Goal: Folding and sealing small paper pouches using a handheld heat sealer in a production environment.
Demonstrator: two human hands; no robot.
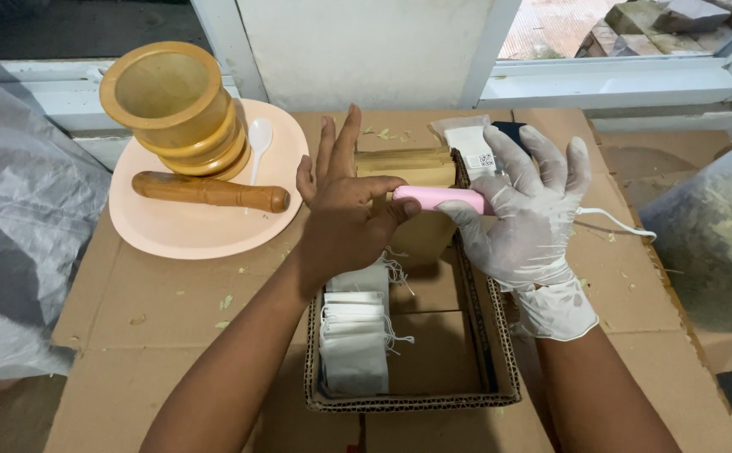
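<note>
1. Two hands meet over the pink handheld sealer (441,198): your bare left hand (345,214) pinches its near end between thumb and forefinger, the other fingers spread straight up, so that grip is narrow and closed on the tool.
2. Your gloved right hand (527,210) wraps the sealer's far end, where a white cord (617,220) trails off across the cardboard-covered desk (173,319).
3. The sealer hangs above the top end of the shallow cardboard tray (500,369), just in front of a small wooden box (408,164).
4. Inside the tray, a row of white tea-bag pouches (354,335) with loose strings lies stacked along the left side; by my reading these are finished, while the tray's right half holds nothing.
5. I cannot tell whether a pouch sits between the sealer's jaws.
6. Beside your left hand, a peach plate (173,231) carries a wooden mortar (173,105), a pestle (211,191) and a white spoon (259,138), all untouched.
</note>
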